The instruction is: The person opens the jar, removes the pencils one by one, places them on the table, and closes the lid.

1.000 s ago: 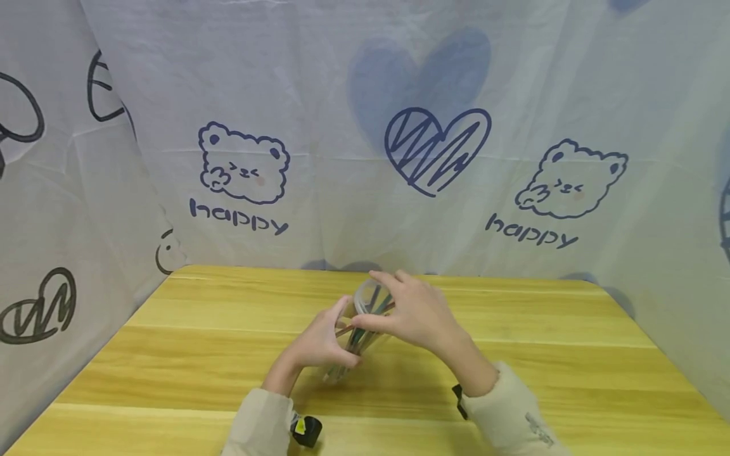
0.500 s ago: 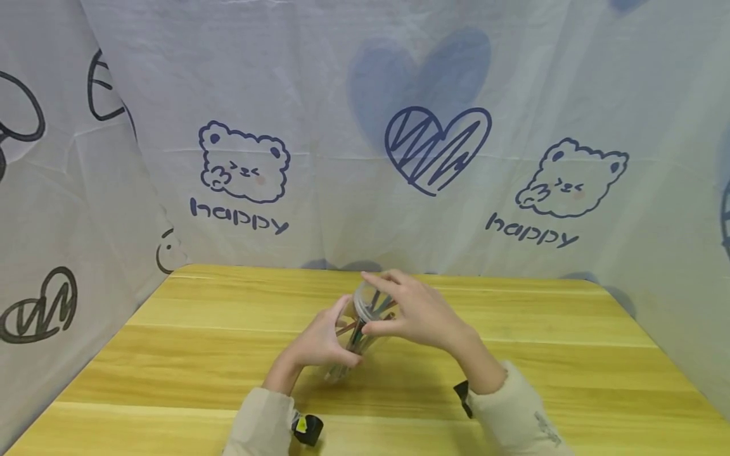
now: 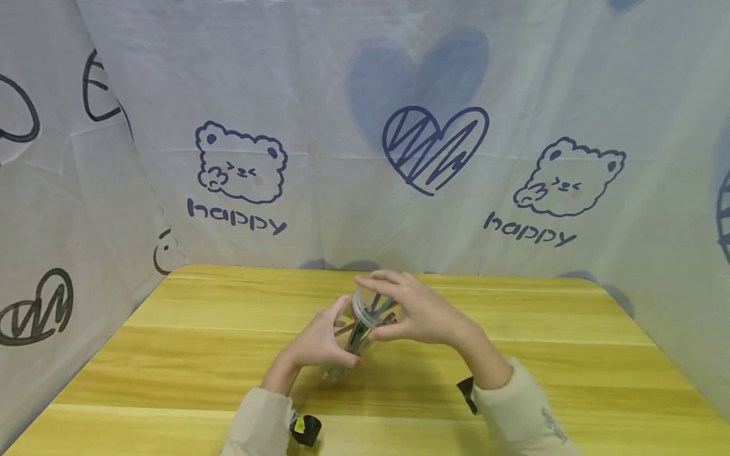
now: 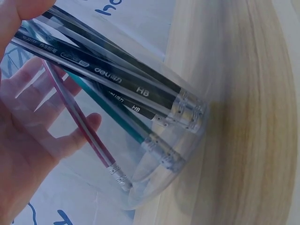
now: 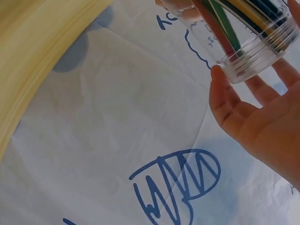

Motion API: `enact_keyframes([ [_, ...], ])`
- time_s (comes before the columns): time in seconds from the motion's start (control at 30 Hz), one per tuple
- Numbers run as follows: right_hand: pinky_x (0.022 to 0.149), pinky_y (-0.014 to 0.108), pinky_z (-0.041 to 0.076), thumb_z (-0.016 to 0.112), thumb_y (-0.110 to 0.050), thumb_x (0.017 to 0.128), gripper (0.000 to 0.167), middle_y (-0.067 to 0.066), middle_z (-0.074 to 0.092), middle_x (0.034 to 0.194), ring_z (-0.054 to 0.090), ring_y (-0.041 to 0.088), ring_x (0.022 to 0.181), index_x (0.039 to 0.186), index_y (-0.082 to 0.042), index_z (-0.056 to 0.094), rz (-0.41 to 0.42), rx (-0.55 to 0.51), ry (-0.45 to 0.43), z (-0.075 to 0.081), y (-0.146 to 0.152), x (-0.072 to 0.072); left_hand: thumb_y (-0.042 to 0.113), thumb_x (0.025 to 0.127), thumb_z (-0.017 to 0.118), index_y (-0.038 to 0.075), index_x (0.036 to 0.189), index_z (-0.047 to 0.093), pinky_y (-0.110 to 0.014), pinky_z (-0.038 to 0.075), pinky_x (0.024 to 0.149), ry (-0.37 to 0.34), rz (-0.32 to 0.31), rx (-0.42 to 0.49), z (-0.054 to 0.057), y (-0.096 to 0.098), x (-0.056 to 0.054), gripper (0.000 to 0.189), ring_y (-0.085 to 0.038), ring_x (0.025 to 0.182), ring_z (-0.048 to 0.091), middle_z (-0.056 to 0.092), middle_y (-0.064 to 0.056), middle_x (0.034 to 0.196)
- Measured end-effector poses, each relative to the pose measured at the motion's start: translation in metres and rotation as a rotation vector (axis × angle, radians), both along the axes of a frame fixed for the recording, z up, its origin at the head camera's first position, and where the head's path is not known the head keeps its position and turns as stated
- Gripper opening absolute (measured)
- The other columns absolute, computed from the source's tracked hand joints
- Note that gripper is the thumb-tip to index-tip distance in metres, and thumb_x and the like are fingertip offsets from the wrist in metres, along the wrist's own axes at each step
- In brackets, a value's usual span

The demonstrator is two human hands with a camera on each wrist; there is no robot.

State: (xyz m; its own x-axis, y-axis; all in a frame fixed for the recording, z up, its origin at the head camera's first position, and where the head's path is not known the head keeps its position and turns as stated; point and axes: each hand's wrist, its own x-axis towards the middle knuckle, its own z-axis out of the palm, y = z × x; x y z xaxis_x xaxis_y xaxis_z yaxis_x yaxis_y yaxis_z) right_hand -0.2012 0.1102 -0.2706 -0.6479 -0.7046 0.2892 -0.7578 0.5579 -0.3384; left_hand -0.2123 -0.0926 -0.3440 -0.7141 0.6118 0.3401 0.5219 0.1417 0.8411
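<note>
A clear plastic jar stands tilted on the table, its top leaning back and to the right. Several pencils lie inside, among them dark ones marked HB, a green one and a red one, their metal ends toward the jar's bottom. My left hand holds the jar's side, with the thumb in front and the fingers behind. Round the clear ribbed lid at the jar's top, my right hand curves its thumb and fingers, gripping the rim. Parts of the jar are hidden behind both hands.
The jar is on a wood-grain table. A pale cloth with bear, heart and "happy" drawings hangs behind the table and along its sides. Each wrist wears a small black device.
My right hand has turned a little about the lid, its thumb moving right and down and its fingertips left. The wrist has shifted slightly right. My left hand and the jar have hardly moved.
</note>
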Motion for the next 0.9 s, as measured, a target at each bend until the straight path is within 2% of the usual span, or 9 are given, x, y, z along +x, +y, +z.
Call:
enact_keyframes([
  [0.13,0.073,0.034,0.047,0.068,-0.049,0.072,0.081,0.011,0.044,0.125,0.05,0.02,0.093,0.137,-0.014,0.036,-0.127,-0.008,0.009,-0.001,-0.006,0.004,-0.005,0.06,0.071,-0.003,0.13,0.03,-0.052,0.032,0.095,0.008,0.001,-0.013,0.002,-0.001,0.001,0.082,-0.033,0.117,0.04,0.043,-0.016,0.125],
  [0.3,0.051,0.023,0.042,0.055,-0.068,0.07,0.084,0.01,0.054,0.104,0.049,0.014,0.071,0.131,-0.011,0.046,-0.351,0.067,0.13,-0.006,-0.019,0.006,-0.006,0.06,0.071,-0.002,0.132,0.028,-0.047,0.033,0.095,-0.011,0.011,-0.03,0.002,-0.001,0.001,0.084,-0.031,0.112,0.046,0.044,-0.015,0.126],
  [0.37,0.046,0.021,0.038,0.056,-0.068,0.069,0.081,0.009,0.056,0.095,0.048,0.014,0.066,0.125,-0.01,0.051,-0.393,0.085,0.177,-0.008,-0.023,0.006,-0.007,0.06,0.071,-0.002,0.133,0.027,-0.044,0.033,0.096,-0.025,0.012,-0.026,0.002,-0.001,0.001,0.085,-0.03,0.114,0.045,0.042,-0.015,0.127],
  [0.43,0.044,0.021,0.036,0.056,-0.066,0.071,0.076,0.008,0.058,0.092,0.047,0.014,0.063,0.123,-0.01,0.054,-0.407,0.091,0.205,-0.009,-0.025,0.007,-0.008,0.06,0.071,-0.002,0.133,0.027,-0.043,0.033,0.096,-0.03,0.016,-0.022,0.002,-0.001,0.001,0.085,-0.031,0.116,0.043,0.041,-0.015,0.129],
  [0.57,0.046,0.021,0.038,0.06,-0.06,0.072,0.072,0.009,0.057,0.1,0.049,0.014,0.067,0.125,-0.011,0.052,-0.373,0.07,0.192,-0.008,-0.025,0.007,-0.007,0.06,0.071,-0.003,0.132,0.028,-0.047,0.034,0.095,-0.014,0.035,-0.027,0.003,-0.002,0.002,0.084,-0.032,0.115,0.043,0.04,-0.016,0.128],
  [0.67,0.057,0.026,0.045,0.062,-0.056,0.073,0.073,0.011,0.054,0.109,0.052,0.017,0.08,0.13,-0.012,0.047,-0.299,0.048,0.148,-0.008,-0.022,0.006,-0.004,0.06,0.072,-0.005,0.131,0.029,-0.05,0.034,0.094,-0.001,0.05,-0.036,0.004,-0.002,0.004,0.083,-0.033,0.113,0.044,0.041,-0.017,0.128],
  [0.8,0.076,0.036,0.046,0.067,-0.047,0.074,0.073,0.013,0.049,0.119,0.048,0.023,0.101,0.133,-0.012,0.042,-0.142,0.009,0.102,-0.007,-0.015,0.003,-0.002,0.06,0.073,-0.006,0.131,0.028,-0.054,0.033,0.093,0.011,0.052,-0.039,0.004,-0.003,0.005,0.084,-0.035,0.116,0.041,0.041,-0.018,0.128],
  [0.9,0.084,0.039,0.043,0.071,-0.039,0.073,0.073,0.013,0.046,0.124,0.044,0.025,0.108,0.133,-0.01,0.042,0.005,-0.015,0.101,-0.006,-0.009,-0.002,-0.002,0.061,0.073,-0.005,0.133,0.026,-0.055,0.032,0.092,0.022,0.047,-0.045,0.003,-0.004,0.005,0.087,-0.037,0.119,0.036,0.037,-0.021,0.131],
])
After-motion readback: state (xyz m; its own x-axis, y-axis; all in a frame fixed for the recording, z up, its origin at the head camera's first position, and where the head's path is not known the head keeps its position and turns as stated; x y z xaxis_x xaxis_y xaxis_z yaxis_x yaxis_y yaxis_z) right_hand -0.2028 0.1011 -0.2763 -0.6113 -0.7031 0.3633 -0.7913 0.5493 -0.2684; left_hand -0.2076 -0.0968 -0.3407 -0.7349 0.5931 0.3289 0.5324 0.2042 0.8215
